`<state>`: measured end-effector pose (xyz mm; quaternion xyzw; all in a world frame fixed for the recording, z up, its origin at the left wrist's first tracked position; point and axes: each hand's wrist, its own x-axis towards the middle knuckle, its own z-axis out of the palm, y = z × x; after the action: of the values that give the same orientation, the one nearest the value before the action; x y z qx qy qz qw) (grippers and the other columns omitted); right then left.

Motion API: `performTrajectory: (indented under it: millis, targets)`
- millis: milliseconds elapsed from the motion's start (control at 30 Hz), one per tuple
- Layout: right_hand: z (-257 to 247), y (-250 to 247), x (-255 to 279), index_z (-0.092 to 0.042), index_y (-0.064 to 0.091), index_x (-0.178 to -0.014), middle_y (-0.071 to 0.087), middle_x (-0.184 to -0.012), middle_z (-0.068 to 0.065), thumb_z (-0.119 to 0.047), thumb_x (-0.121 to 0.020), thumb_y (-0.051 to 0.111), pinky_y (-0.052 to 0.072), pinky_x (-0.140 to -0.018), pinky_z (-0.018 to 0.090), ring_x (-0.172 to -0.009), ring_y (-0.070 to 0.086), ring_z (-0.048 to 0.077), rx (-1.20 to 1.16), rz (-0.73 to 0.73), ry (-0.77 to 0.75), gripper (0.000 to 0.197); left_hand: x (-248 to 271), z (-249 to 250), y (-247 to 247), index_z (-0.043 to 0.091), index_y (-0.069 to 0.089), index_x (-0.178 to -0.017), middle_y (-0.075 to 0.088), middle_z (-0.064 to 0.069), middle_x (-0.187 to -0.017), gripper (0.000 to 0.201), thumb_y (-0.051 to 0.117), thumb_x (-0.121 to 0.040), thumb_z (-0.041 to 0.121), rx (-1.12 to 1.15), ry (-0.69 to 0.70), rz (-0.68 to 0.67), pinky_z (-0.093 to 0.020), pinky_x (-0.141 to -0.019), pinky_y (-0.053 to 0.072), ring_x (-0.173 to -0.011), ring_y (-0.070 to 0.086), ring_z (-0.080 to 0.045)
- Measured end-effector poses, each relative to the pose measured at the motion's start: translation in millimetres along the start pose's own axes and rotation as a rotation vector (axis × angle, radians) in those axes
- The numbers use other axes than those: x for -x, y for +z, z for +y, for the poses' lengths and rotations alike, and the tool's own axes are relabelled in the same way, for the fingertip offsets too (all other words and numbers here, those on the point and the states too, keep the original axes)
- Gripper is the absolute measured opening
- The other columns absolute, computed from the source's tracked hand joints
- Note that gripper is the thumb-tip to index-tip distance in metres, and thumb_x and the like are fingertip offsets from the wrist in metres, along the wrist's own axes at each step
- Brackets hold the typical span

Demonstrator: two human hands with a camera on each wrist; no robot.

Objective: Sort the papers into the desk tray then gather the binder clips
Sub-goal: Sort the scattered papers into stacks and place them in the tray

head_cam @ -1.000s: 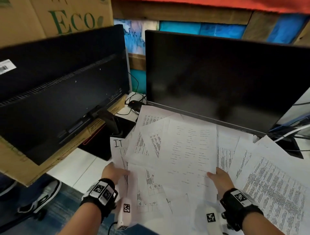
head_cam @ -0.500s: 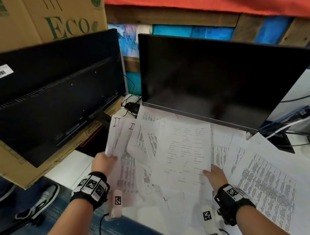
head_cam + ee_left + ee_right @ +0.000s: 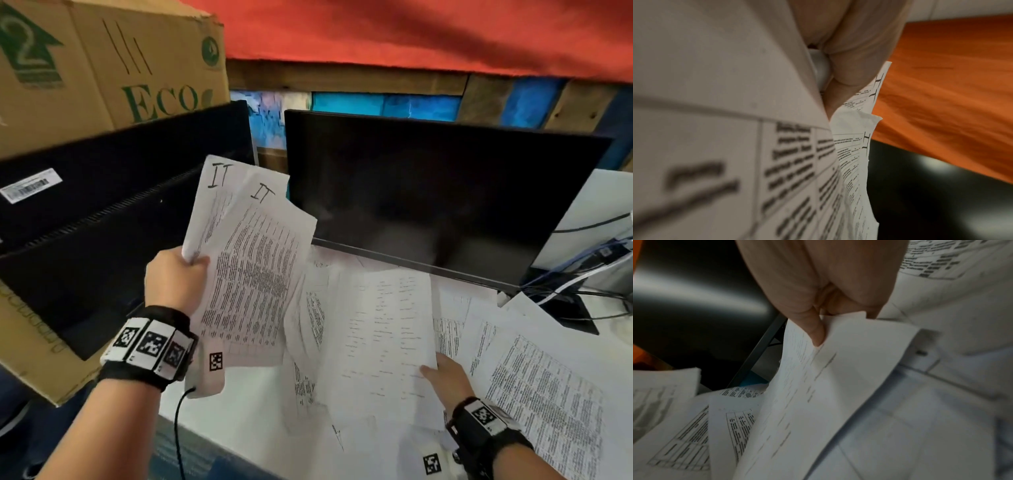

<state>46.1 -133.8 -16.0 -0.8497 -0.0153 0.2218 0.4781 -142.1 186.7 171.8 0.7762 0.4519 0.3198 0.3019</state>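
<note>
My left hand (image 3: 178,274) grips a small sheaf of printed papers marked "IT" (image 3: 246,260) and holds them raised above the desk's left side; the left wrist view shows those IT papers (image 3: 855,146) pinched under my thumb. My right hand (image 3: 445,373) pinches the near right corner of a lightly printed sheet (image 3: 380,335) on top of the paper pile; the same sheet (image 3: 818,386) bends up from under my thumb in the right wrist view. More loose papers (image 3: 541,387) cover the white desk. No desk tray or binder clips are in sight.
A black monitor (image 3: 428,198) stands right behind the pile. Another dark monitor (image 3: 85,246) leans at the left on cardboard, with an ECO box (image 3: 102,68) above. Cables (image 3: 582,287) lie at the right. The desk's front edge (image 3: 212,435) is near my left wrist.
My left hand has lifted the IT papers off the pile and raised them up and away from the desk. My right hand has kept its hold on the sheet's corner.
</note>
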Motion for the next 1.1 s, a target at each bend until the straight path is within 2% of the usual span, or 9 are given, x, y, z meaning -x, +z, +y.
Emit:
performTrajectory:
  millis: [133, 233, 300, 400, 667, 767, 867, 967, 1100]
  targets:
    - [-2, -14, 7, -0.001, 0.061, -0.116, 0.065, -0.114, 0.013, 0.003, -0.088, 0.049, 0.045, -0.098, 0.040, -0.103, 0.059, 0.028, -0.099, -0.015, 0.019, 0.030, -1, 26, -12, 0.010, 0.060, -0.070, 0.065, -0.018, -0.073, 0.018, 0.056, -0.084, 0.019, 0.115, 0.039, 0.052, -0.042, -0.063, 0.055, -0.067, 0.062, -0.036]
    - [-2, -23, 13, -0.001, 0.061, -0.117, 0.065, -0.116, 0.011, 0.004, -0.088, 0.050, 0.043, -0.102, 0.044, -0.106, 0.060, 0.028, -0.204, -0.035, 0.011, 0.031, 1, 32, -6, 0.005, 0.067, -0.092, 0.068, -0.014, -0.086, 0.014, 0.060, -0.084, 0.015, 0.251, -0.019, -0.022, -0.041, -0.072, 0.056, -0.078, 0.066, -0.032]
    - [-4, -28, 18, -0.001, 0.062, -0.115, 0.067, -0.112, 0.014, 0.005, -0.088, 0.050, 0.046, -0.098, 0.046, -0.104, 0.062, 0.031, -0.307, -0.061, 0.021, 0.030, 4, 26, 8, 0.002, 0.065, -0.104, 0.065, -0.010, -0.090, 0.024, 0.063, -0.083, 0.012, 0.321, -0.077, -0.099, -0.036, -0.076, 0.051, -0.085, 0.064, -0.029]
    - [-12, -35, 29, -0.002, 0.064, -0.108, 0.070, -0.102, 0.017, 0.006, -0.090, 0.049, 0.051, -0.087, 0.044, -0.097, 0.065, 0.034, -0.459, -0.145, 0.056, 0.025, 13, 7, 41, 0.000, 0.063, -0.108, 0.065, -0.012, -0.096, 0.028, 0.065, -0.082, 0.010, 0.405, -0.229, -0.245, -0.044, -0.085, 0.051, -0.093, 0.063, -0.032]
    - [-14, -25, 44, 0.006, 0.060, -0.116, 0.069, -0.108, 0.023, -0.004, -0.094, 0.047, 0.051, -0.088, 0.047, -0.101, 0.064, 0.037, -0.512, -0.324, 0.187, 0.027, 46, -80, 144, -0.005, 0.059, -0.110, 0.068, -0.022, -0.101, 0.045, 0.075, -0.073, 0.015, 0.288, -0.616, -0.717, -0.055, -0.094, 0.047, -0.096, 0.064, -0.039]
    - [-10, -15, 47, -0.003, 0.050, -0.131, 0.058, -0.128, 0.015, -0.033, -0.093, 0.052, 0.047, -0.095, 0.046, -0.118, 0.055, 0.032, -0.545, -0.338, 0.320, 0.049, 66, -77, 160, -0.006, 0.051, -0.119, 0.060, -0.020, -0.121, 0.054, 0.073, -0.076, 0.019, 0.195, -0.647, -0.840, -0.047, -0.100, 0.043, -0.111, 0.056, -0.041]
    - [-2, -5, 43, -0.012, 0.032, -0.144, 0.032, -0.152, 0.008, -0.053, -0.075, 0.067, 0.018, -0.116, 0.046, -0.140, 0.029, 0.028, -0.409, -0.337, 0.294, 0.087, 77, -67, 167, -0.003, 0.039, -0.132, 0.050, -0.016, -0.132, 0.056, 0.063, -0.086, 0.020, 0.172, -0.575, -0.794, -0.042, -0.105, 0.039, -0.122, 0.048, -0.037]
    - [1, 4, 38, -0.008, 0.047, -0.132, 0.059, -0.128, 0.009, -0.022, -0.072, 0.078, 0.037, -0.108, 0.038, -0.116, 0.055, 0.023, -0.266, -0.349, 0.217, 0.070, 80, -70, 180, 0.002, 0.040, -0.135, 0.054, -0.016, -0.131, 0.073, 0.062, -0.080, 0.045, 0.127, -0.485, -0.843, -0.046, -0.103, 0.042, -0.119, 0.052, -0.035]
    - [-1, 13, 36, -0.007, 0.038, -0.140, 0.057, -0.130, 0.009, 0.000, -0.077, 0.069, 0.040, -0.107, 0.040, -0.118, 0.054, 0.025, -0.189, -0.356, 0.187, 0.070, 78, -78, 178, 0.003, 0.050, -0.128, 0.061, -0.017, -0.121, 0.058, 0.059, -0.085, 0.041, 0.151, -0.484, -0.857, -0.048, -0.102, 0.043, -0.114, 0.056, -0.036]
